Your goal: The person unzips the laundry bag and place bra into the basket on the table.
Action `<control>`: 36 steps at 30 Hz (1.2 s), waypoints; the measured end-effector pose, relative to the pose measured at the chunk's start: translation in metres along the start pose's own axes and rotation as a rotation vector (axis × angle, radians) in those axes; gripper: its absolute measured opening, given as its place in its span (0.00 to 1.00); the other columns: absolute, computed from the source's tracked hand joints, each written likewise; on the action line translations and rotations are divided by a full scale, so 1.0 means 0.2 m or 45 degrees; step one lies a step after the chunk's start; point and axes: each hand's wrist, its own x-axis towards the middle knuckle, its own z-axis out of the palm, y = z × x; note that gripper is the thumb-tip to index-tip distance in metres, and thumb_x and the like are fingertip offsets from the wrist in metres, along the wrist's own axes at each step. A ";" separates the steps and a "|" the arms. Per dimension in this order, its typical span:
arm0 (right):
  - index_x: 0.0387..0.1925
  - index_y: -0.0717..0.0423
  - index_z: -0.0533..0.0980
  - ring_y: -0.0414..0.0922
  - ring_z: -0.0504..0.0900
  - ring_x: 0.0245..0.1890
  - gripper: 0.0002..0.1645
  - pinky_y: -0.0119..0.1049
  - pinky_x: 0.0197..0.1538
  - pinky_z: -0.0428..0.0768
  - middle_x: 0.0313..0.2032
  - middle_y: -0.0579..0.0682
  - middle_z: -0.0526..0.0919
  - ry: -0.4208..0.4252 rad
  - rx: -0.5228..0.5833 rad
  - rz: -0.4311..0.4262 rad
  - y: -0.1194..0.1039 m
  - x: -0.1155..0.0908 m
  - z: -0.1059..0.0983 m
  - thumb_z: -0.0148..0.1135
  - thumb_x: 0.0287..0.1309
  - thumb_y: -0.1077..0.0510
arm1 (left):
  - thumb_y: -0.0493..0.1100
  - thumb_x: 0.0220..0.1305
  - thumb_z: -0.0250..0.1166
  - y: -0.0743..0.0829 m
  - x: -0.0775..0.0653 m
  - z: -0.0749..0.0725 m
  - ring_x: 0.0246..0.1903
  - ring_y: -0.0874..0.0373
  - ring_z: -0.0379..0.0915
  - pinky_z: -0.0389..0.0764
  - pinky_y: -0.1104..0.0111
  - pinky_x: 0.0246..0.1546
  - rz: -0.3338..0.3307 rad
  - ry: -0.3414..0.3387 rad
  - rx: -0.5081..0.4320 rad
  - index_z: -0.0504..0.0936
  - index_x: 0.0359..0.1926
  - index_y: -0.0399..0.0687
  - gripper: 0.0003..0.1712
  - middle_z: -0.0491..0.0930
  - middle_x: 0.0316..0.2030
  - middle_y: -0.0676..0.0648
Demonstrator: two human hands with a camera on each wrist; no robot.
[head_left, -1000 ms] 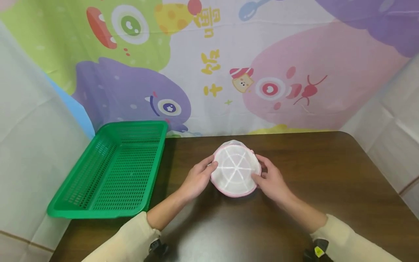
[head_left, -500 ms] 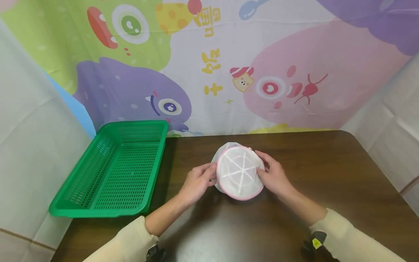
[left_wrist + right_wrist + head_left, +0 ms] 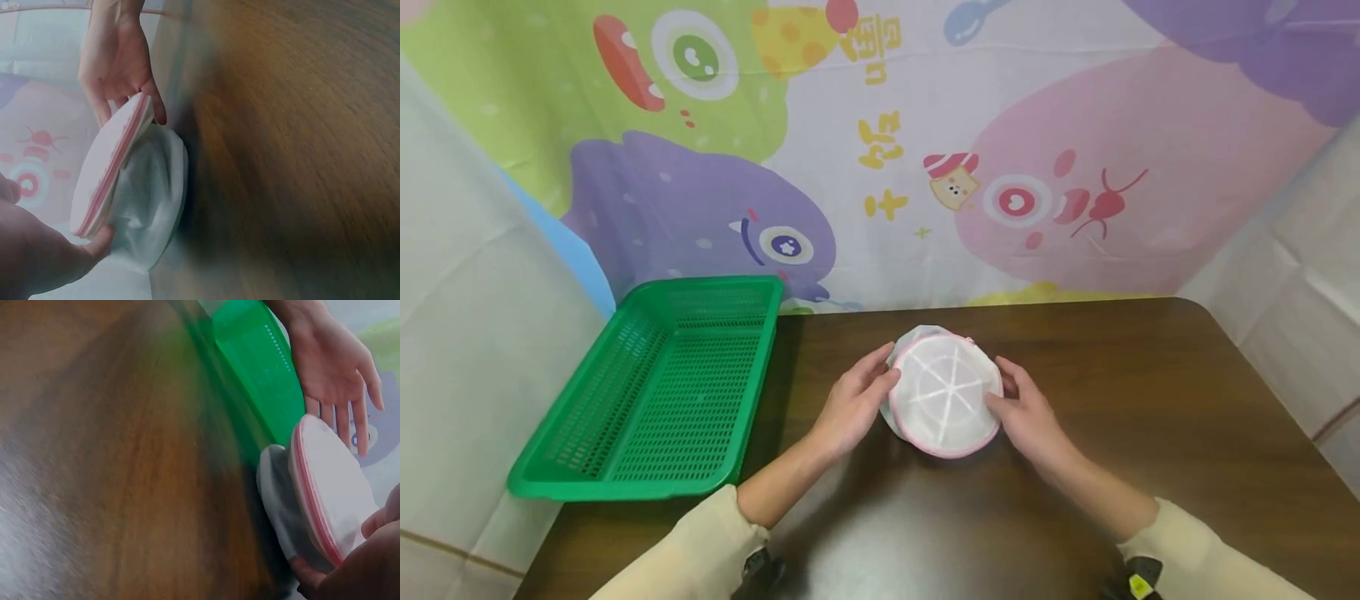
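A round white mesh laundry bag [image 3: 951, 396] with pink piping and spoke-like white stripes is tilted up over the table's middle. Its greyer back half [image 3: 147, 194] bulges out below the pink rim, close to the tabletop in the left wrist view. My right hand [image 3: 1030, 421] pinches the bag's right rim, thumb on the striped face and fingers behind. On the other side is my left hand [image 3: 850, 408], thumb right at the rim. Its fingers [image 3: 359, 422] stretch out straight in the right wrist view.
A green perforated plastic basket [image 3: 760, 367] stands on the left of the dark wooden table [image 3: 1120, 375]. A cartoon-printed cloth [image 3: 880, 250] hangs behind the table's far edge, with pale panels on both sides.
The bag was turned slightly right, uncovering its grey back half on the left, then came back a little left. My left fingers have loosened from its edge and spread.
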 end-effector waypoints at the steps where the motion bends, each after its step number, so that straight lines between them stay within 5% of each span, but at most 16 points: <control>1: 0.91 0.60 0.48 0.70 0.77 0.77 0.45 0.59 0.75 0.85 0.82 0.72 0.66 -0.007 0.009 -0.009 0.00 -0.01 0.00 0.56 0.85 0.59 | 0.49 0.86 0.58 0.00 0.00 0.00 0.81 0.38 0.73 0.73 0.42 0.83 0.001 -0.015 0.004 0.72 0.83 0.42 0.33 0.75 0.81 0.37; 4: 0.90 0.61 0.50 0.69 0.80 0.74 0.45 0.56 0.70 0.89 0.80 0.73 0.69 -0.011 0.006 -0.031 0.01 -0.02 0.01 0.57 0.84 0.61 | 0.49 0.86 0.57 0.00 0.00 0.01 0.79 0.38 0.76 0.75 0.43 0.82 0.007 -0.046 0.017 0.73 0.83 0.41 0.32 0.76 0.80 0.37; 12: 0.90 0.61 0.53 0.69 0.70 0.84 0.43 0.63 0.82 0.74 0.84 0.72 0.65 0.025 -0.006 -0.076 -0.01 0.03 0.01 0.57 0.84 0.61 | 0.51 0.88 0.56 0.01 -0.03 0.03 0.71 0.37 0.84 0.86 0.46 0.72 -0.032 -0.067 -0.012 0.74 0.82 0.39 0.32 0.77 0.79 0.34; 22: 0.89 0.59 0.57 0.67 0.70 0.84 0.42 0.64 0.82 0.75 0.83 0.71 0.67 0.027 -0.092 -0.135 -0.01 0.08 0.00 0.58 0.83 0.60 | 0.49 0.88 0.57 0.01 -0.07 0.02 0.68 0.37 0.85 0.90 0.49 0.67 -0.046 -0.049 -0.026 0.76 0.79 0.38 0.30 0.77 0.78 0.34; 27: 0.90 0.49 0.57 0.63 0.73 0.80 0.47 0.59 0.79 0.81 0.84 0.66 0.68 0.083 -0.149 -0.153 0.20 0.22 -0.02 0.66 0.80 0.49 | 0.50 0.85 0.60 -0.01 -0.02 0.02 0.77 0.38 0.75 0.78 0.41 0.79 0.021 0.003 0.100 0.79 0.78 0.43 0.29 0.78 0.76 0.39; 32: 0.92 0.38 0.50 0.63 0.63 0.88 0.58 0.67 0.86 0.69 0.91 0.57 0.57 0.056 -0.109 -0.139 0.43 0.32 -0.04 0.71 0.75 0.38 | 0.49 0.83 0.63 -0.01 0.04 0.01 0.87 0.38 0.62 0.61 0.39 0.89 0.066 -0.020 0.099 0.74 0.82 0.45 0.33 0.69 0.84 0.39; 36: 0.93 0.41 0.48 0.63 0.62 0.88 0.57 0.68 0.88 0.64 0.90 0.58 0.57 0.053 -0.079 -0.122 0.38 0.22 -0.01 0.70 0.77 0.41 | 0.52 0.83 0.61 -0.01 0.06 0.02 0.89 0.39 0.57 0.57 0.39 0.91 0.038 -0.090 0.088 0.70 0.85 0.46 0.36 0.65 0.87 0.39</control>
